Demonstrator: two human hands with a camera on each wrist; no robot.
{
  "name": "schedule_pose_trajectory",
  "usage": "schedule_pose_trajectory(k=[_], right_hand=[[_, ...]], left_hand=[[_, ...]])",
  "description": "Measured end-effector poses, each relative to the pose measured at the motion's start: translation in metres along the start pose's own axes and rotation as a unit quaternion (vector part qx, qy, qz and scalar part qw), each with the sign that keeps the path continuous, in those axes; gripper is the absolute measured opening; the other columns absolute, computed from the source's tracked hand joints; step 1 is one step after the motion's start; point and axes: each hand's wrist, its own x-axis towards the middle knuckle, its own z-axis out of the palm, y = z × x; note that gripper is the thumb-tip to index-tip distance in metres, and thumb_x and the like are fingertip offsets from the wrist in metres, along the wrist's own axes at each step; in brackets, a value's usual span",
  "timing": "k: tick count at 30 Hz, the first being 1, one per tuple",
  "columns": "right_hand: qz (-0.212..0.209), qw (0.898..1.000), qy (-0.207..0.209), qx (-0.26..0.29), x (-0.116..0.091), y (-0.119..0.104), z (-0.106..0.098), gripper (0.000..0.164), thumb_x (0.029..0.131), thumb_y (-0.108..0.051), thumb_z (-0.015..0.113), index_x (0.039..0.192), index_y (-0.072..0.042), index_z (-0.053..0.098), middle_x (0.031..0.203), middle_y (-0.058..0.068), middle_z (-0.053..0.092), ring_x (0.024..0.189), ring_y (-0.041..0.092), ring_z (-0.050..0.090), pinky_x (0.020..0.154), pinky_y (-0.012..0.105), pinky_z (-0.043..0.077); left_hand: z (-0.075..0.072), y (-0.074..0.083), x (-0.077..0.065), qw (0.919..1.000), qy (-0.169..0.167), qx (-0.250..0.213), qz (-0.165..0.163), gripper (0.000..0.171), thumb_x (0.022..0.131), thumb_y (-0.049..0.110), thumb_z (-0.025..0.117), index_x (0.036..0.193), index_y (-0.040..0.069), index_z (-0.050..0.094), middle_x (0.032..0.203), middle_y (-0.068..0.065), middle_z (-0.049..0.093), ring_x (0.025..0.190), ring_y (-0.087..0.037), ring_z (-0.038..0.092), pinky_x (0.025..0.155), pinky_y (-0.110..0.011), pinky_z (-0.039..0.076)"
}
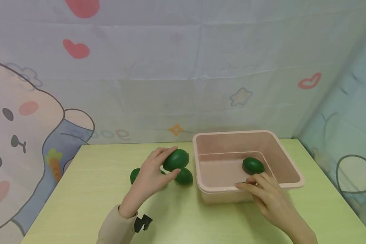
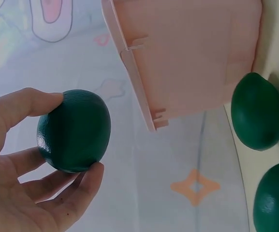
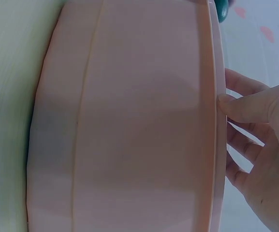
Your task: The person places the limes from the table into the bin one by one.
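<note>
My left hand (image 1: 150,174) holds a glossy dark green lime (image 1: 176,160) between thumb and fingers, raised above the table left of a pink plastic bin (image 1: 231,189). In the left wrist view, the thumb lies on one side of this lime (image 2: 76,130) and the fingertips on the other. Below it a second lime (image 1: 184,177) rests on the table; another lime (image 1: 134,175) is partly hidden by the left hand. My right hand (image 1: 269,196) grips the bin's front rim, thumb outside and fingers over the inside (image 3: 262,130). One lime (image 1: 253,165) lies in the bin.
The bin stands on the right part of a light yellow-green table (image 1: 79,189). Behind it hangs a printed cloth backdrop (image 1: 158,67), which also runs along the right side. A dark green bit shows by the right fingertips, too covered to identify.
</note>
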Motion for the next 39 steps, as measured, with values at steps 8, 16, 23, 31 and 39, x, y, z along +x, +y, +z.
schedule_pose_trajectory(k=[8,16,23,31,39], right_hand=[[0.006,1.000,-0.011,-0.002,0.001,0.000,-0.002,0.047,0.105,-0.025,0.026,0.107,-0.020,0.073,0.092,-0.006,0.058,0.088,0.010,0.047,0.083,0.022,0.033],[0.006,1.000,-0.011,-0.003,0.000,-0.001,-0.001,0.047,0.105,-0.023,0.025,0.107,-0.020,0.072,0.092,-0.006,0.058,0.088,0.010,0.047,0.082,0.022,0.033],[0.008,1.000,-0.015,-0.002,0.000,-0.002,-0.001,0.049,0.105,-0.024,0.024,0.107,-0.019,0.072,0.093,-0.006,0.058,0.088,0.010,0.047,0.082,0.022,0.033],[0.007,1.000,-0.014,-0.003,0.000,-0.002,-0.001,0.049,0.105,-0.024,0.024,0.107,-0.019,0.073,0.093,-0.006,0.058,0.088,0.010,0.047,0.081,0.021,0.033],[0.003,1.000,-0.006,-0.003,0.001,-0.001,-0.001,0.048,0.105,-0.023,0.025,0.107,-0.019,0.073,0.092,-0.006,0.059,0.087,0.010,0.047,0.080,0.022,0.033]], left_hand=[[-0.004,0.004,0.018,0.9997,-0.014,-0.021,0.005,0.059,0.081,0.023,0.076,0.136,0.018,0.055,0.126,-0.005,0.058,0.101,-0.018,0.058,0.082,-0.032,0.050],[-0.005,0.007,0.033,0.9990,-0.019,-0.040,0.002,0.059,0.081,0.023,0.076,0.136,0.020,0.055,0.122,-0.002,0.059,0.098,-0.016,0.059,0.083,-0.031,0.051],[-0.004,0.011,0.044,0.9977,-0.034,-0.059,0.005,0.059,0.082,0.023,0.076,0.137,0.020,0.054,0.115,-0.002,0.059,0.097,-0.015,0.057,0.082,-0.031,0.050],[-0.002,0.019,0.055,0.9954,-0.053,-0.080,0.002,0.058,0.083,0.023,0.075,0.137,0.015,0.054,0.136,-0.008,0.054,0.112,-0.023,0.059,0.087,-0.037,0.054],[0.000,0.024,0.067,0.9926,-0.075,-0.095,-0.008,0.058,0.085,0.025,0.073,0.139,0.019,0.052,0.142,-0.011,0.050,0.144,-0.031,0.032,0.092,-0.038,0.053]])
